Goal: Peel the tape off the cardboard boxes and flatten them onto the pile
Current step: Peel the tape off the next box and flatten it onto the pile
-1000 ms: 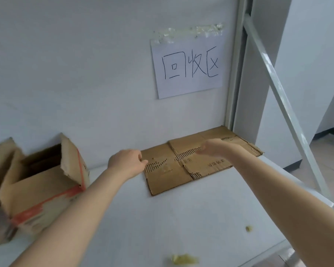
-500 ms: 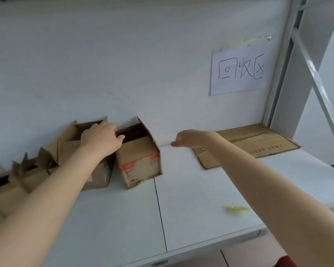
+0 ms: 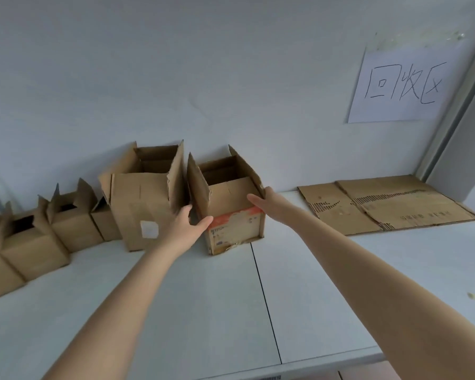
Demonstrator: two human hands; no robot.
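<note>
Left hand (image 3: 187,229) first: you have it on the front left corner of the box (image 3: 231,198), thumb laid across the front face and fingers reaching into the narrow gap along the left side. The corner sits clasped between thumb and fingers. Your right hand (image 3: 269,202) is on the opposite side, fingers straight and together, pressed flat against the right wall near its top edge. So you have the box between both hands.

It stands upright on the table (image 3: 231,311), close to the wall (image 3: 176,78), with its top open and its flaps standing up. A band of red tape (image 3: 236,217) runs across the front face, ragged along its upper edge, and the bottom front edge looks torn.

Just beside it, on your left, stands the big box (image 3: 146,209), also open on top, with a white label (image 3: 149,229) on its front. Beyond that, a row of small boxes (image 3: 74,226) trails off toward the left edge, all with flaps up.

Over on your right, well apart from the box, the pile (image 3: 390,207) lies flat on the table against the wall, its corrugation showing where the surface is ripped. Above it a paper sign (image 3: 403,86) with handwritten characters hangs on the wall. One small yellowish scrap (image 3: 470,295) sits on the table near the right edge.
</note>
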